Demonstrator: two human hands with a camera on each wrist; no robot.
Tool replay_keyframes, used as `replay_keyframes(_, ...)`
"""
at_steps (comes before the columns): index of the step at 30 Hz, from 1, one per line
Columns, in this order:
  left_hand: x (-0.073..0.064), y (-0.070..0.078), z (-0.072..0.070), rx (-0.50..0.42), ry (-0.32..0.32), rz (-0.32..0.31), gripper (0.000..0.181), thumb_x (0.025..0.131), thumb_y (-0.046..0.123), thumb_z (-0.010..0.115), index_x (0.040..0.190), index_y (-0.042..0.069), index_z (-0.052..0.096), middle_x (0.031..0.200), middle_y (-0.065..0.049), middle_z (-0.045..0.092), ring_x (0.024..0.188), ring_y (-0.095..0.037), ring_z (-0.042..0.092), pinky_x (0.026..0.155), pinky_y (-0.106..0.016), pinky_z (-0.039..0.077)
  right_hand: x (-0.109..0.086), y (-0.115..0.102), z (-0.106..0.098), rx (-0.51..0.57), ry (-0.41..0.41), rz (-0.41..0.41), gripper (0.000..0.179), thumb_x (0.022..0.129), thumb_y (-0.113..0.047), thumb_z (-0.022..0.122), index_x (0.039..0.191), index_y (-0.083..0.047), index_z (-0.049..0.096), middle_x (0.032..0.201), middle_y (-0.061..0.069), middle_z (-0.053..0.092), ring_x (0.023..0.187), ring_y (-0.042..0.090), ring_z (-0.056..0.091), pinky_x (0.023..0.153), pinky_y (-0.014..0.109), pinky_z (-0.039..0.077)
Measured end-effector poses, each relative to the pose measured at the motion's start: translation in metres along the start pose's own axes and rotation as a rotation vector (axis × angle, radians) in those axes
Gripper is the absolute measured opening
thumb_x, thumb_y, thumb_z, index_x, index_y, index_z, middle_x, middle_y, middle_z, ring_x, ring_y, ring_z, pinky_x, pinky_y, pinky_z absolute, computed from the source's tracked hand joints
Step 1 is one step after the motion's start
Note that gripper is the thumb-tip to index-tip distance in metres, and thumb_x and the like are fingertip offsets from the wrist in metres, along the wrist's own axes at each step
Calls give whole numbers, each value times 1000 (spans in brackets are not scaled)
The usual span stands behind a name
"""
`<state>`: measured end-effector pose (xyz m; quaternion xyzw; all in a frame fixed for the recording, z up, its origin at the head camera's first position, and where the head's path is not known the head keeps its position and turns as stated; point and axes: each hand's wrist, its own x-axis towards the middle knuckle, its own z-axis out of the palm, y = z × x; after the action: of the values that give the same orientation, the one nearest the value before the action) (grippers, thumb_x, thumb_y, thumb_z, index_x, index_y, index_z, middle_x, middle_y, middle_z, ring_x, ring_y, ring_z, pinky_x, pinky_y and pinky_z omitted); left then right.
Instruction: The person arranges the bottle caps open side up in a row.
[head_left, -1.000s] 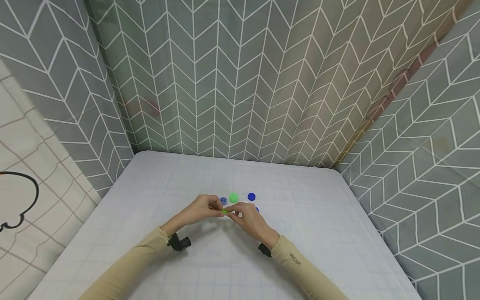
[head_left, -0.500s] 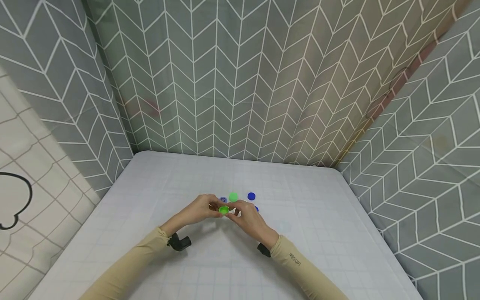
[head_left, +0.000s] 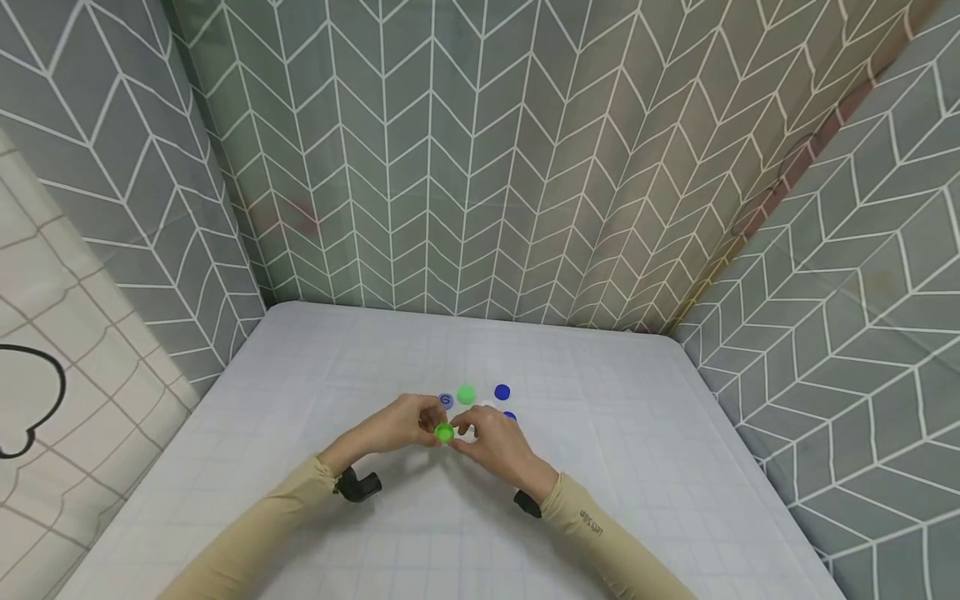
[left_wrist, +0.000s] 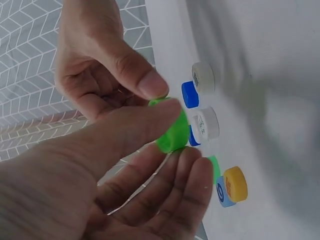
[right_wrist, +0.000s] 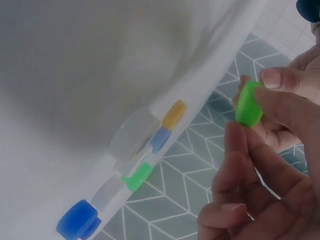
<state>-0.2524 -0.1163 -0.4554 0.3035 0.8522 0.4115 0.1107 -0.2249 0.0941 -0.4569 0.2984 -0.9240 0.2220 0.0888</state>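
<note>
A bright green bottle cap (head_left: 445, 433) is held up over the table between both hands, its hollow side facing the head camera. My left hand (head_left: 401, 421) pinches it, the thumb lying across its side in the left wrist view and the fingers underneath. From the other side my right hand (head_left: 498, 446) has its thumb and a fingertip at the cap's rim. In the right wrist view the green cap (right_wrist: 249, 104) sits between the right thumb and fingertips, with the left hand behind. Part of the cap is covered by the thumbs.
Beyond the hands on the white table (head_left: 337, 350) lie several other caps: a light green one (head_left: 467, 394), dark blue ones (head_left: 502, 392), a light blue one (head_left: 446, 401), a yellow one (left_wrist: 236, 184), a white one (left_wrist: 207, 123) and a greyish one (left_wrist: 204, 77). Patterned curtains (head_left: 465, 167) stand around the table.
The green cap has turned from nearly edge-on to show its hollow side, and has come slightly nearer the person with both hands. The right fingers have spread a little.
</note>
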Motion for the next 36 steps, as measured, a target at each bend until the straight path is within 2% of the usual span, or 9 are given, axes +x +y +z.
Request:
replay_keyframes(6, -3, 3, 1, 78, -79, 6, 23, 73, 6, 79, 90, 9, 64, 79, 2, 66, 73, -6, 59, 67, -21, 51, -4, -5, 1, -42, -64, -34, 23, 80, -31, 78, 98, -18, 75, 84, -7, 70, 78, 9, 60, 60, 15, 42)
replay_keyframes(9, -6, 5, 2, 117, -120, -1, 23, 73, 6, 79, 88, 11, 63, 79, 3, 64, 72, -6, 57, 65, -21, 49, -5, -6, 2, -66, -88, -63, 21, 78, -31, 78, 95, -19, 75, 81, -9, 69, 76, 7, 58, 60, 15, 41)
replay_keyframes(17, -10, 8, 10, 129, -235, -58, 26, 68, 4, 81, 83, 10, 61, 73, 5, 59, 65, -5, 52, 59, -20, 45, -10, -12, 10, -125, -153, -155, 20, 75, -32, 80, 91, -20, 77, 76, -9, 68, 69, 1, 50, 59, 11, 35)
replay_keyframes(25, -12, 11, 12, 175, -272, -79, 29, 66, 7, 85, 81, 10, 60, 72, 4, 60, 64, -4, 50, 59, -19, 43, -12, -16, 14, -190, -172, -177, 20, 74, -34, 81, 88, -21, 76, 74, -10, 66, 67, 2, 49, 57, 11, 34)
replay_keyframes(32, -13, 13, 14, 156, -308, -125, 28, 68, 7, 84, 82, 11, 60, 73, 2, 61, 63, -6, 49, 58, -20, 42, -13, -18, 17, -158, -198, -185, 19, 75, -34, 82, 84, -19, 75, 70, -10, 64, 65, 1, 47, 59, 12, 35)
replay_keyframes(36, -13, 13, 15, 158, -309, -127, 30, 67, 7, 85, 82, 11, 59, 74, 1, 61, 64, -6, 49, 58, -20, 41, -13, -19, 18, -176, -208, -183, 20, 74, -35, 82, 85, -20, 75, 69, -11, 62, 65, 2, 45, 58, 12, 33)
